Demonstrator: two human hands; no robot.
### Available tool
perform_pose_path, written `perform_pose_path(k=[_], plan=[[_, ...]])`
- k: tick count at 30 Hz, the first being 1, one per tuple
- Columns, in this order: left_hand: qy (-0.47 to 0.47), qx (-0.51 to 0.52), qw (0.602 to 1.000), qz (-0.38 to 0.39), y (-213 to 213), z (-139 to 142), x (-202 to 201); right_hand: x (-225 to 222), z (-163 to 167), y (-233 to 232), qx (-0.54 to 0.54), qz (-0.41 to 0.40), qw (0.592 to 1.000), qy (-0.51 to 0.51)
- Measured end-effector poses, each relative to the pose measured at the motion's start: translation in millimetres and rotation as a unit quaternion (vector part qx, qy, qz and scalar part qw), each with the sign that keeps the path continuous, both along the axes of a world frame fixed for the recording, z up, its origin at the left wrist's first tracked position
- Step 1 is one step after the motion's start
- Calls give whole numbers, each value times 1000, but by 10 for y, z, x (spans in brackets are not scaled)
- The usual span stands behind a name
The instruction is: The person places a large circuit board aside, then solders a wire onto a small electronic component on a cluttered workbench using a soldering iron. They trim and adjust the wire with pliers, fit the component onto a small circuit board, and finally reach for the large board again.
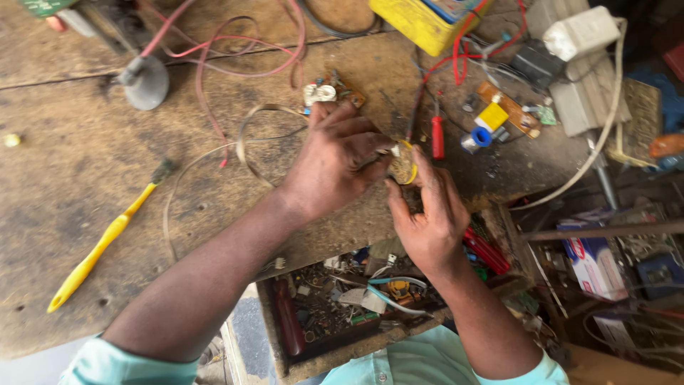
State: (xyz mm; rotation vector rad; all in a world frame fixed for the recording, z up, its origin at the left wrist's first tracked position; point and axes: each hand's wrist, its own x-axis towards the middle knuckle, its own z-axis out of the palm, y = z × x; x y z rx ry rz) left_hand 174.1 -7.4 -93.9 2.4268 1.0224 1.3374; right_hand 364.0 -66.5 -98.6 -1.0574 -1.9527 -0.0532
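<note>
Both my hands meet over the front edge of a worn wooden workbench (85, 164). Between them is a small round yellowish coil part (403, 166) with a yellow rim. My left hand (333, 158) grips it from the left with curled fingers. My right hand (426, 214) holds it from below and the right, thumb and forefinger pinched on its edge. A dark wire runs up from the part toward a red-handled screwdriver (437, 136) lying just beyond it.
A yellow toothbrush (100, 246) lies at left. Red wires (214, 53), a grey round base (145, 81), a yellow box (420, 21), small circuit boards (509, 108) and a white adapter (581, 32) crowd the back. An open drawer of parts (342, 303) sits below my hands.
</note>
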Motion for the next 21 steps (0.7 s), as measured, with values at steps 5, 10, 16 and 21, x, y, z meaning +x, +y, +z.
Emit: perform_pose_path(k=[5, 10, 16, 21], plan=[[9, 27, 1000, 3, 29, 4, -17, 250, 20, -26, -11, -105, 993, 60], [22, -24, 999, -24, -7, 84, -19, 838, 60, -105, 7, -258, 966, 5], [49, -63, 994, -69, -22, 171, -9, 1515, -140, -47, -23, -342, 936, -84], [72, -96, 991, -68, 7, 167, -83, 2124, -161, -124, 24, -369, 928, -51]])
